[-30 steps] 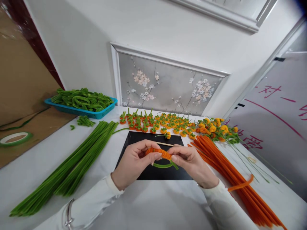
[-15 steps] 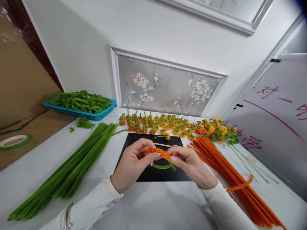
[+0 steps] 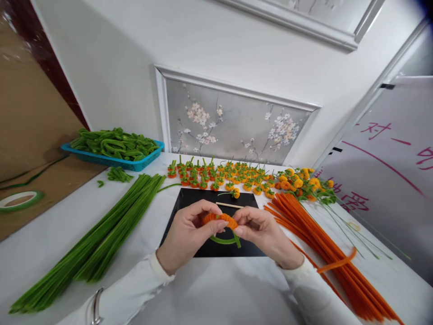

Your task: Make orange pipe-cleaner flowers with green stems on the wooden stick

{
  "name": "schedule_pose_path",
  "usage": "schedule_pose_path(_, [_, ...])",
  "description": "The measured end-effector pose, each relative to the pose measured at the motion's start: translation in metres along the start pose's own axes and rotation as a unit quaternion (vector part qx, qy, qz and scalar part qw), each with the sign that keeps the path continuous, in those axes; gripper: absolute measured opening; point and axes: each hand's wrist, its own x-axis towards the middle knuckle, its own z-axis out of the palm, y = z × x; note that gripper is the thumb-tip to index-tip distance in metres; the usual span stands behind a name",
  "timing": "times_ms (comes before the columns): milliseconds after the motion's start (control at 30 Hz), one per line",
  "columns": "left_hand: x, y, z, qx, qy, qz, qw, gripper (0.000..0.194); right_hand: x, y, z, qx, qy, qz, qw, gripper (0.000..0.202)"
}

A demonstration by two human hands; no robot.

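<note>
White counter (image 3: 219,289) against a pale wall (image 3: 118,58) carries a black mat (image 3: 192,197). Above it, the left hand (image 3: 187,232) pinches a ribbed orange coil (image 3: 229,220), while the right hand (image 3: 270,234) grips its other end. Beneath, a green strip (image 3: 225,241) has shifted slightly left, suggesting the coil is being turned or adjusted.

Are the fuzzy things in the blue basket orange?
No, the fuzzy things piled in the blue basket are green.
</note>
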Motion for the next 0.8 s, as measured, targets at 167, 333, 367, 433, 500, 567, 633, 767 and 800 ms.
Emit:
schedule_pose_path(167, [0.002,0.000,-0.004,-0.005,-0.046,-0.044,0.998,0.011,0.001,-0.002,-0.001,-0.002,0.001,0.003,1.000,0.019])
schedule_pose_path(333, [0.004,-0.002,-0.007,0.000,-0.042,-0.052,0.998,0.015,0.001,-0.005,0.002,-0.039,0.007,-0.007,0.999,0.016])
schedule_pose_path(367, [0.005,-0.002,-0.006,0.005,-0.012,-0.035,0.999,0.020,0.001,-0.005,0.003,-0.067,0.023,-0.020,0.997,0.014])
schedule_pose_path(433, [0.006,-0.003,-0.004,0.024,0.075,-0.002,0.997,0.029,0.001,-0.003,0.005,-0.149,0.081,-0.068,0.983,0.009])
schedule_pose_path(500, [0.006,-0.004,-0.002,0.046,0.146,0.000,0.988,0.024,0.001,-0.001,0.007,-0.253,0.143,-0.130,0.948,0.006])
schedule_pose_path(567, [0.005,-0.007,0.001,0.032,0.134,-0.042,0.990,0.018,0.000,0.001,0.011,-0.352,0.159,-0.180,0.905,0.007])
schedule_pose_path(633, [0.004,-0.009,0.004,-0.028,0.070,-0.089,0.993,0.021,-0.001,0.003,0.015,-0.431,0.127,-0.211,0.868,0.010])
schedule_pose_path(767, [0.002,-0.012,0.005,-0.060,0.008,-0.100,0.993,0.020,-0.003,0.002,0.025,-0.492,0.052,-0.236,0.836,0.012])
schedule_pose_path(800, [0.002,-0.012,0.004,-0.037,-0.002,-0.096,0.995,0.020,-0.003,0.001,0.025,-0.478,0.055,-0.237,0.844,0.012])
